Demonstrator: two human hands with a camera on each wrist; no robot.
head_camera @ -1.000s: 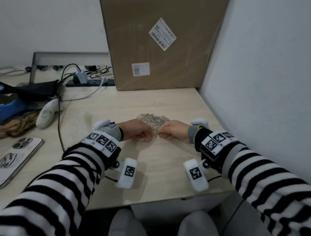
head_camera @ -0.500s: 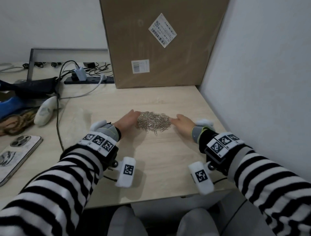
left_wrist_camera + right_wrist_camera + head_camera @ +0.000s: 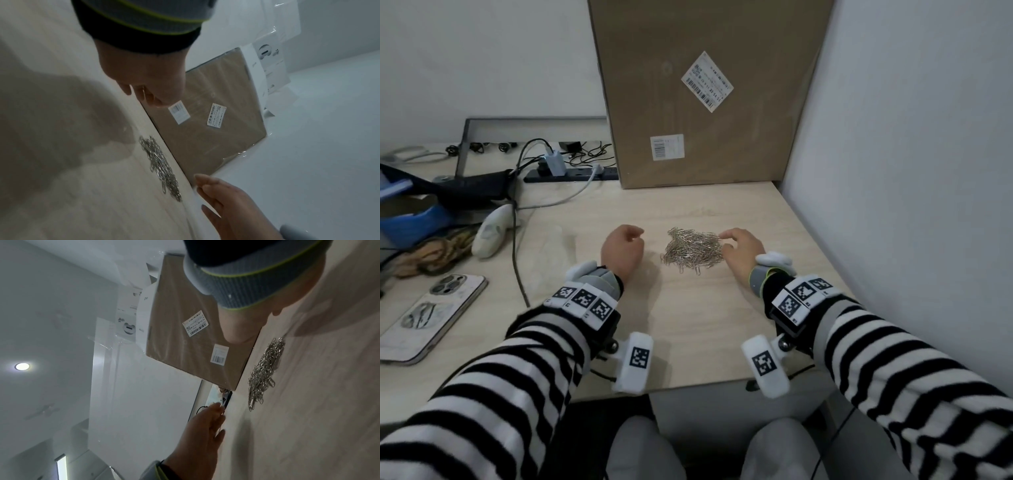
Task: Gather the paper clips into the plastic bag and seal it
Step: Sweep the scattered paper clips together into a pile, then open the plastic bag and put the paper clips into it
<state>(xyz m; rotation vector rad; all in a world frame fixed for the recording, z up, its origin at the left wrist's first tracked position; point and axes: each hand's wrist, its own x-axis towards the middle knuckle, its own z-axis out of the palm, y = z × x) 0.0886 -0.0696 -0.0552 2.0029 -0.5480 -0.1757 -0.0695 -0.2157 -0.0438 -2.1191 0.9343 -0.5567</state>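
Note:
A heap of silver paper clips [image 3: 693, 250] lies on the light wooden table [image 3: 688, 325], between my hands. My left hand [image 3: 624, 245] hovers a short way left of the heap, fingers loosely curled and holding nothing. My right hand [image 3: 739, 245] sits at the heap's right edge, its relaxed fingertips touching the clips. A faint clear patch [image 3: 551, 250] on the table left of my left hand may be the plastic bag; I cannot tell for sure. The left wrist view shows the clips [image 3: 160, 167] and the right hand [image 3: 226, 203]. The right wrist view shows the clips [image 3: 265, 369] and the left hand [image 3: 201, 434].
A tall cardboard box [image 3: 705, 92] stands against the wall behind the heap. A white partition [image 3: 911, 171] borders the table on the right. To the left lie a phone [image 3: 431, 315], a dark cable [image 3: 518, 260], a white handheld device [image 3: 491, 231] and a power strip [image 3: 571, 173].
Both hands were fists pressed together in front of the heap, then spread to either side of it. The left hand has since drawn away leftward; the right stays at the heap's edge.

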